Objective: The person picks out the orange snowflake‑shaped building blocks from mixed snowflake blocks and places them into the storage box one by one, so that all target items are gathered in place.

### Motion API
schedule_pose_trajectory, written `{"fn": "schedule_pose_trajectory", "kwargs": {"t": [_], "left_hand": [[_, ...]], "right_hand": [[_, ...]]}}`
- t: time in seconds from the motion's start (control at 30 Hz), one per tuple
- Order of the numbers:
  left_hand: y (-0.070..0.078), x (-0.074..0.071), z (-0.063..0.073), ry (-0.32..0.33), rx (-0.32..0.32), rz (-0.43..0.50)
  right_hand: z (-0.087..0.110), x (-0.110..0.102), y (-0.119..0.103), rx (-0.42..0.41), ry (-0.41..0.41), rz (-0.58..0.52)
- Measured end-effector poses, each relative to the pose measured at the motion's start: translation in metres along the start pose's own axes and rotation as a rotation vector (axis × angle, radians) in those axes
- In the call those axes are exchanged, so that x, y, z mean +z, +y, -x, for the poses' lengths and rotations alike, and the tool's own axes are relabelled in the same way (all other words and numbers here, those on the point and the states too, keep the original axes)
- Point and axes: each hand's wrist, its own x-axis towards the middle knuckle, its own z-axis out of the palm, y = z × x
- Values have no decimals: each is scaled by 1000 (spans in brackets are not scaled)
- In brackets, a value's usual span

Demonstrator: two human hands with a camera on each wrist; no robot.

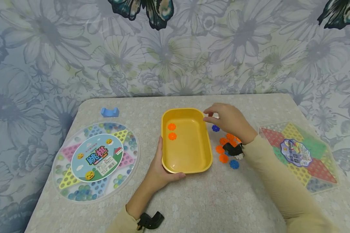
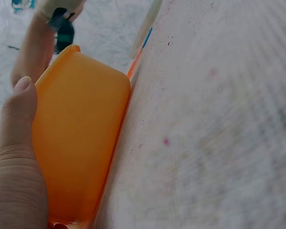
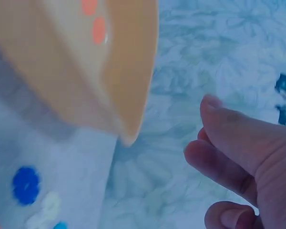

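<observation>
Loading seems underway: left hand [image 1: 158, 173] grips yellow rectangular plastic tray [image 1: 189, 142], two orange scalloped discs [image 1: 172, 127] inside; right hand [image 1: 229, 119] alongside, pinch narrow, seemingly empty. Next likely needs reaching loose orange discs [image 1: 223, 158].

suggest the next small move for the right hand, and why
Probably lower the right hand to the loose orange scalloped discs beside the yellow tray and pinch one: it looks empty, two orange discs already lie in the tray, and the left hand is holding the tray.
</observation>
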Motion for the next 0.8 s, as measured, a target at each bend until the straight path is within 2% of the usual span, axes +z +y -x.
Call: {"fn": "schedule_pose_trajectory", "kwargs": {"t": [0.1, 0.27, 0.43, 0.6, 0.8], "left_hand": [[-1, 0, 0, 3, 1, 1], [-1, -1, 0, 6, -5, -9], [2, -1, 0, 0, -8, -4], [1, -1, 0, 0, -14, -9], [-1, -1, -1, -7, -1, 11]], "right_hand": [[15, 5, 22, 80, -43, -6], [37, 21, 50, 168, -188, 12], [51, 35, 67, 180, -273, 3], [57, 46, 78, 104, -242, 1], [59, 53, 81, 86, -168, -12]]}}
